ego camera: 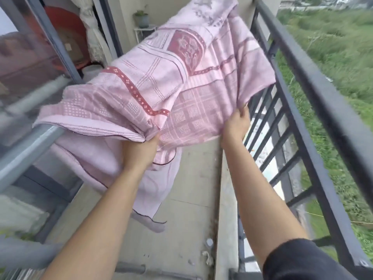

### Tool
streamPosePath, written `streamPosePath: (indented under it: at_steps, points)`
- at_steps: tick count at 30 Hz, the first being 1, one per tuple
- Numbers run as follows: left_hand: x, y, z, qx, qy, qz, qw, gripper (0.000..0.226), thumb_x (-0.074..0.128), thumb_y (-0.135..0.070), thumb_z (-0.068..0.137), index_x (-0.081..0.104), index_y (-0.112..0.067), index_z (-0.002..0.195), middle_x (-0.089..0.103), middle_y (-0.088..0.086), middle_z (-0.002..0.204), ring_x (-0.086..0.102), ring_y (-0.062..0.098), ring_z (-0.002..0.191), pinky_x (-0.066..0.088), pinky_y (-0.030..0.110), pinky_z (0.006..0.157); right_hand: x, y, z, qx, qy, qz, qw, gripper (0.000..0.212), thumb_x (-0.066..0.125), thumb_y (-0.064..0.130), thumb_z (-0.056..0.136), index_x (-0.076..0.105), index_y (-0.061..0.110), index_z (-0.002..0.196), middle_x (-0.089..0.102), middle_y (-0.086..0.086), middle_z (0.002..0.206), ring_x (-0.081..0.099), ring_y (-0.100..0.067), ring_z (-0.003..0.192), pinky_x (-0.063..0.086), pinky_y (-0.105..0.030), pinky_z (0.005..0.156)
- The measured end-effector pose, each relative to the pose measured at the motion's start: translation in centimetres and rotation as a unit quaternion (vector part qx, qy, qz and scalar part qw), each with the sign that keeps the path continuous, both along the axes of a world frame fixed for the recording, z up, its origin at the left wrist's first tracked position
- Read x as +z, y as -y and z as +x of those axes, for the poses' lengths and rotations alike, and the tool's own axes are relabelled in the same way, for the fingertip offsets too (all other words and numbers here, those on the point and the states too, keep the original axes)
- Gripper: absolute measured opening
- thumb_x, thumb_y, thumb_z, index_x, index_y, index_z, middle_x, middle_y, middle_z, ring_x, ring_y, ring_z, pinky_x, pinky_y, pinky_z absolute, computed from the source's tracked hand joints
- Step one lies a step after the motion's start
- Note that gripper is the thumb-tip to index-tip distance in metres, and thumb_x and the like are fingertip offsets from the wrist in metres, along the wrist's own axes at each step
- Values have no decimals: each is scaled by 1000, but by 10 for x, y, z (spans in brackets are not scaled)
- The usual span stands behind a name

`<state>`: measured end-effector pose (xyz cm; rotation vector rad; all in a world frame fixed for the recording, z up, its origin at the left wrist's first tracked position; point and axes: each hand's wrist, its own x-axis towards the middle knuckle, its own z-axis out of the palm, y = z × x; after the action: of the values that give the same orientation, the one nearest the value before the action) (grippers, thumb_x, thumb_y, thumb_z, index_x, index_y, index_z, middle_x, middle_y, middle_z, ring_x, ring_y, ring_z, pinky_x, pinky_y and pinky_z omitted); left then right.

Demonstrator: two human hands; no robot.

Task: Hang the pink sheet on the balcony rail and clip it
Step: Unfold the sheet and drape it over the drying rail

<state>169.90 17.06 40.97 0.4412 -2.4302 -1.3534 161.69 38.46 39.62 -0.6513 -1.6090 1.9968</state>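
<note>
left hand, centre of frame: fingers curled tight on a bunched edge of the pink sheet | right hand, right of centre: pinches another edge of it | sheet: spread in the air, centre to upper frame, a part hanging low toward the floor | balcony rail: right side, just beside the sheet | potted plant: upper middle

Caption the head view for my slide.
Left hand and right hand grip the pink sheet, lifted and spread beside the balcony rail.
</note>
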Motion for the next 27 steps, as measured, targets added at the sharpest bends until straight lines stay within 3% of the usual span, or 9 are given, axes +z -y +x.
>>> streamPosePath:
  at_steps: [3,6,9,12,14,16,19,23,27]
  points:
    - [-9,10,16,10,7,-66,998,24,63,-23,90,73,-2,85,74,14,97,68,27,98,55,35,77,-83,11,21,159,268,-79,947,32,48,34,100,61,22,126,66,2,99,60,-16,74,46,-20,49]
    - [-9,9,24,-8,53,-70,996,38,59,-30,94,72,4,81,74,17,88,70,29,86,49,32,62,-87,12,35,164,273,-138,938,30,55,19,95,66,17,123,71,-4,104,66,-22,71,51,-24,43]
    - [-2,2,36,-13,52,-63,997,35,61,-31,90,72,2,86,74,16,94,68,29,98,48,30,70,-45,16,57,157,206,-158,953,19,48,10,102,65,15,107,69,-3,90,62,-19,68,50,-20,40]
    - [9,2,42,-27,-14,-31,999,49,59,-46,92,70,-1,77,74,15,87,67,30,96,49,33,74,-28,17,67,93,42,-175,979,14,52,23,102,66,25,106,73,1,97,69,-15,79,58,-23,65]
    - [17,1,52,-7,-37,17,999,67,48,-59,94,67,0,68,73,15,76,69,31,88,51,36,70,-52,15,75,41,93,-95,990,22,53,32,99,69,23,112,73,0,101,70,-20,89,58,-27,76]
    - [12,4,54,-4,-21,61,998,75,39,-66,93,72,-1,74,74,14,78,69,31,87,54,40,72,-77,15,92,45,230,-14,972,21,45,25,100,63,18,93,62,-6,81,59,-24,67,50,-23,56]
    - [4,12,55,-37,10,117,992,79,38,-80,82,76,-10,82,76,6,84,71,26,85,57,44,78,-83,29,100,93,286,-131,945,28,55,38,96,50,20,75,46,-3,57,35,-14,46,28,-23,44]
    - [15,6,56,-107,3,196,975,33,60,-44,90,71,-13,83,73,-8,87,67,14,94,51,31,89,-66,69,95,321,253,-258,875,75,40,83,82,62,11,92,58,-4,72,53,-16,62,39,-25,57]
    - [34,-2,71,-142,-112,199,963,15,57,-20,97,70,-24,90,72,-22,89,64,-5,96,49,19,84,-31,84,78,305,185,-252,900,45,48,54,97,65,13,89,68,-2,68,61,-18,73,50,-29,70]
